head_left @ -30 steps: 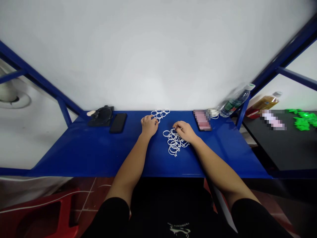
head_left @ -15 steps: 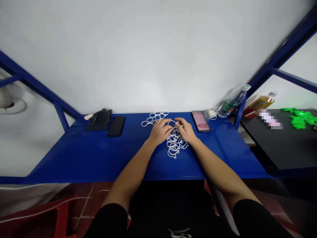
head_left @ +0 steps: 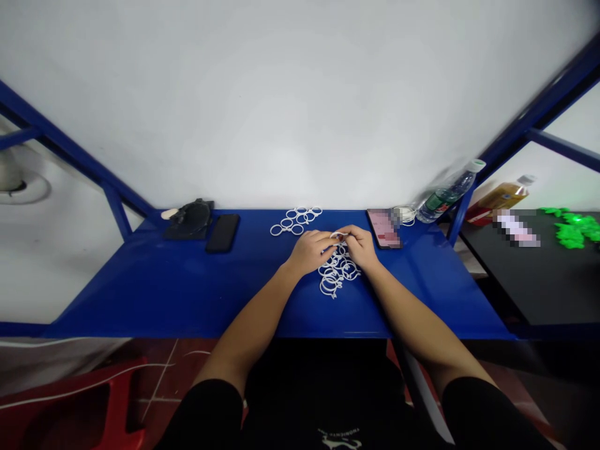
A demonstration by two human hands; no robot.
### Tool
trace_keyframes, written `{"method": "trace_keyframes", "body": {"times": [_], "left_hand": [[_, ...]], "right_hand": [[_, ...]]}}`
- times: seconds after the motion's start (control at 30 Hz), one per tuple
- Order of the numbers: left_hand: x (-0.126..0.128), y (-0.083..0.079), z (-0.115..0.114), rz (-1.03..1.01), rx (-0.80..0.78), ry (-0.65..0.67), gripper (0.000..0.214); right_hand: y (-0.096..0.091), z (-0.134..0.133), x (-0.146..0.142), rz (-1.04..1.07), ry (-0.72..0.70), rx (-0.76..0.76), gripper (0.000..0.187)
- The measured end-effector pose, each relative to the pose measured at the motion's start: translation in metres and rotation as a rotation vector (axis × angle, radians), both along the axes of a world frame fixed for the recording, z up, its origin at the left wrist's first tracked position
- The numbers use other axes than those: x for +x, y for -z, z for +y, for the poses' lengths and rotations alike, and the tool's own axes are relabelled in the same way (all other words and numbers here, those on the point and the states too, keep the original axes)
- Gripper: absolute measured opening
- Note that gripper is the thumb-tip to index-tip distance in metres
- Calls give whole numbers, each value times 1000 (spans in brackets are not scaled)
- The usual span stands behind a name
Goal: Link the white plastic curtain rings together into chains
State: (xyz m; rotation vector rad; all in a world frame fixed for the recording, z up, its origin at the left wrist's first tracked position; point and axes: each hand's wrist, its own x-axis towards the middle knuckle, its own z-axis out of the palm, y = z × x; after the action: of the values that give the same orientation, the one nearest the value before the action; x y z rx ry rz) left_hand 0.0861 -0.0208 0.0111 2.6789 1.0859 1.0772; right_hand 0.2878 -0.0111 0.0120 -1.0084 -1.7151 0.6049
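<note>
Brought the left hand (head_left: 310, 252) across from the cluster (head_left: 287, 229) near the wall, partly covered a second ago and now in full view, to meet the right hand (head_left: 362, 247). Pinching a ring (head_left: 338, 234) between the fingertips of both hands, just above the far end of the pile (head_left: 334, 273) on the table (head_left: 187, 287). Slanting forearms inward, fingers curled. Hiding much of the ring and part of the pile; hard to make out exact contact points.
</note>
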Motion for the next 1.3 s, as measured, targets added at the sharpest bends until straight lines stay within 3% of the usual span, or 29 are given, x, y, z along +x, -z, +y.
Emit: {"method": "trace_keyframes", "body": {"times": [0.2, 0.33, 0.43, 0.57, 0.7, 1.03, 1.17, 1.3], "left_hand": [[2, 4, 1, 26, -7, 75, 19], [-5, 8, 8, -184, 73, 56, 14], [-22, 9, 20, -262, 78, -156, 14], [-49, 16, 36, -110, -97, -611, 16], [-62, 27, 42, 20, -233, -766, 23], [-58, 32, 45, -6, -223, -737, 9], [-52, 25, 42, -147, -135, -634, 3], [-42, 14, 35, -239, 0, -465, 7]], "right_hand": [[-2, 0, 1, -16, -28, 60, 33], [2, 1, 1, 5, 51, 6, 34], [5, 1, 0, -18, 85, -24, 33], [5, 0, -2, -121, 75, 12, 32], [5, 1, -2, -272, 37, 54, 30], [7, 6, -3, -450, 17, 68, 30], [4, 5, -3, -501, 4, 78, 40], [3, 5, -3, -488, -14, 82, 33]]}}
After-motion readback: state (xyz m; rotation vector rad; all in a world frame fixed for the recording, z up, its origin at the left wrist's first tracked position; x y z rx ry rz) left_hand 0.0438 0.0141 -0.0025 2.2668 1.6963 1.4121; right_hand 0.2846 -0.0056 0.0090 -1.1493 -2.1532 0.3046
